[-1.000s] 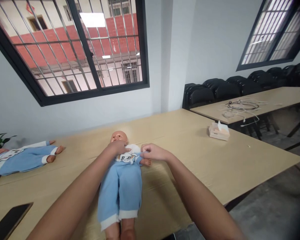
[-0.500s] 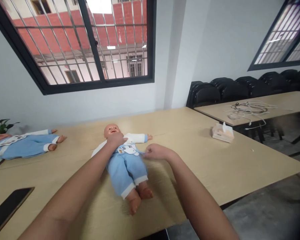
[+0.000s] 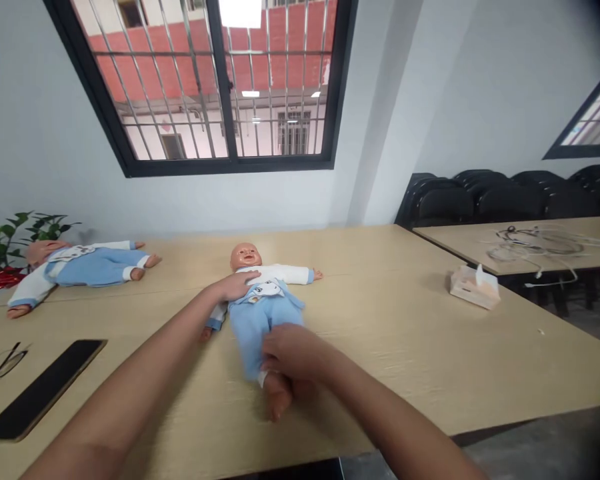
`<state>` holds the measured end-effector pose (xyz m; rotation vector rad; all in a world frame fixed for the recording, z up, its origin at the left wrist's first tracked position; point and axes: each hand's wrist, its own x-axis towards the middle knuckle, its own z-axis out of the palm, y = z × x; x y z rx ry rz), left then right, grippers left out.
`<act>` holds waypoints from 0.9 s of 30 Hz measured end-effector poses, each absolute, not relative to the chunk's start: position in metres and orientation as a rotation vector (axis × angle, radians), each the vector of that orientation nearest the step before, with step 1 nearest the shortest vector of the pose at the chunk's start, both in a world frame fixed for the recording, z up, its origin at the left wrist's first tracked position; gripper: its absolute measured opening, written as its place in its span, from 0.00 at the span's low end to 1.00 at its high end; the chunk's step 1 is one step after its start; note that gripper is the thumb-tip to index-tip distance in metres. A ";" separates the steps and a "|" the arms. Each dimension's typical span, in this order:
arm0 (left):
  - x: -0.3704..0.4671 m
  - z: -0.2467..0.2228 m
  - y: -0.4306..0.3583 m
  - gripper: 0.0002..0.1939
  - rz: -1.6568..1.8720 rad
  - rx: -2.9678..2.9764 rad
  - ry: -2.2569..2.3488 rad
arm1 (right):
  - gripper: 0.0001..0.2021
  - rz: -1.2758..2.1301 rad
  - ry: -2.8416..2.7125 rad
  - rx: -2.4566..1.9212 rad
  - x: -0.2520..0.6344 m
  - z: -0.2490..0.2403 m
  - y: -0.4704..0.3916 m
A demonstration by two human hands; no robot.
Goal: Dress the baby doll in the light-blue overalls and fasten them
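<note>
A baby doll [image 3: 246, 256] in a white top and blue trousers lies on its back on the wooden table [image 3: 380, 347], head toward the wall. My left hand [image 3: 237, 285] rests on the doll's chest with its fingers extended. Over the lower part of the trousers [image 3: 253, 333], my right hand [image 3: 293, 350] has its fingers curled at the leg cloth; what its fingertips hold is hard to make out. The bib front with an animal face [image 3: 267, 289] shows between the hands. One foot [image 3: 279, 399] sticks out below my right hand.
A second doll [image 3: 97, 267] lies at the back left beside a plant [image 3: 5, 243]. A black phone [image 3: 45, 387] and glasses [image 3: 3, 368] are at the left. A tissue box [image 3: 475, 287] stands at the right. Cables [image 3: 540, 241] lie on another table.
My right hand has moved from the side of the doll's waist down to its trouser leg. My left hand remains on the chest, with its fingers more visible. The view has shifted left.
</note>
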<state>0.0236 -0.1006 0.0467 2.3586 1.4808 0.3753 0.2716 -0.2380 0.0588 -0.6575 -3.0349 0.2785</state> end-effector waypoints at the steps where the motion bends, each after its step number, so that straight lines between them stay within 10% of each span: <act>1: 0.022 0.046 -0.100 0.37 0.354 2.351 1.467 | 0.14 0.271 -3.028 -0.680 0.273 0.059 -0.245; 12: 0.021 0.028 -0.101 0.38 0.394 2.380 1.427 | 0.13 0.694 -2.672 -0.594 0.327 0.039 -0.375; 27: 0.022 0.021 -0.109 0.38 0.446 2.416 1.473 | 0.05 0.506 -2.239 -1.157 0.333 0.031 -0.346</act>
